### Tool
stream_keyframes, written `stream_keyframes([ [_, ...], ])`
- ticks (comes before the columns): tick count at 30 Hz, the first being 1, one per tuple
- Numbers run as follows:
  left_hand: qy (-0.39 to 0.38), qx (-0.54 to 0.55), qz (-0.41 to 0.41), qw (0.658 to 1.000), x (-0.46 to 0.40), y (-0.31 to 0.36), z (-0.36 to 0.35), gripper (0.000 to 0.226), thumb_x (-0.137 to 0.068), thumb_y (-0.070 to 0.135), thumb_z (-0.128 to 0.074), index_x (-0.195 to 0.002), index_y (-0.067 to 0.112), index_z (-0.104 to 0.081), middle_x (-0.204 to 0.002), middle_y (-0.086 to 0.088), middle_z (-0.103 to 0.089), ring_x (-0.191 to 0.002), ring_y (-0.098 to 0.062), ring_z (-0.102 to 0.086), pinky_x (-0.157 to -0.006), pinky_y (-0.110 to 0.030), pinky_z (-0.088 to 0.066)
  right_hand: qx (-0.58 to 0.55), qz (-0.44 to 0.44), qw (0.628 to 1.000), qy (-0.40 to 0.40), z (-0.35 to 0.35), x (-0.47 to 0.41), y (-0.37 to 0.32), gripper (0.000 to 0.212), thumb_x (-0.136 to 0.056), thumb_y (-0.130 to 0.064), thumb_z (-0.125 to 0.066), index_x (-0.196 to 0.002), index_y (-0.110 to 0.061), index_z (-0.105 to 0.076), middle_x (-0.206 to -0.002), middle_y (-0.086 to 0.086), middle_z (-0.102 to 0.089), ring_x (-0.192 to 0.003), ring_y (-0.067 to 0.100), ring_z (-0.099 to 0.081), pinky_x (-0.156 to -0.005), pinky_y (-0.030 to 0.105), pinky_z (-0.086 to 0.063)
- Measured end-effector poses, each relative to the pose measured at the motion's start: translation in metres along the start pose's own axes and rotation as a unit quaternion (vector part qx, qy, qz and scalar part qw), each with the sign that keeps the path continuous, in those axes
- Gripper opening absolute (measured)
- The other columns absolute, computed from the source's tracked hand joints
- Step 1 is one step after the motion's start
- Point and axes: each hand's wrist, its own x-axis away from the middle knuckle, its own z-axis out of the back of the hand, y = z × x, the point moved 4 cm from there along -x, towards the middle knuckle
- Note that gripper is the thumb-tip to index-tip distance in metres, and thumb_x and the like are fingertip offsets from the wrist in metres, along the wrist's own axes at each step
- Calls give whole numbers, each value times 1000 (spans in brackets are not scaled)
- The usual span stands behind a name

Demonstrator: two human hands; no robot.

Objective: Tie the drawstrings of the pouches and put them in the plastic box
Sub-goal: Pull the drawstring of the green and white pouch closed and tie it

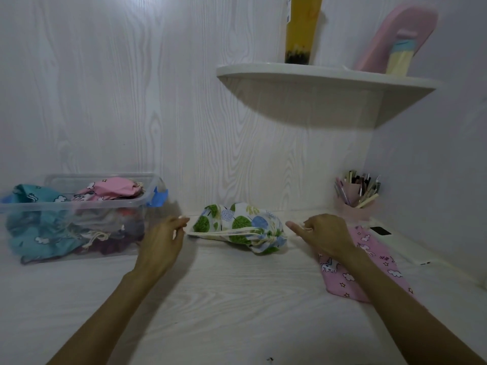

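A white pouch with green and blue leaf print (238, 222) lies on the white desk between my hands, its mouth gathered at the right end. A cream drawstring (218, 232) runs from the gathered mouth leftward to my left hand (164, 239), which pinches its end. My right hand (322, 233) pinches the other drawstring end just right of the pouch. A flat pink unicorn pouch (369, 262) lies under my right forearm. The clear plastic box (79, 204) at the left holds several pouches, pink and teal ones on top.
A pink pen holder (355, 198) full of pens stands in the back right corner. A small dark object (380, 230) lies beside it. Above, a corner shelf (324, 80) carries a yellow bottle and a pink item. The wall runs close behind the pouch.
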Motion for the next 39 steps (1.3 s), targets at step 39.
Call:
stream_keyframes([
  [39,-183,244,-104,947,-82,149,87,44,-99,33,-40,-61,12,-39,-66,-10,-34,-60,-20,-27,-58,-28,-26,-83,165,973,-137,81,-68,-136,66,-71,-77,-52,-55,-18,-27,-50,-4,-28,-47,13,-26,-50,27,-22],
])
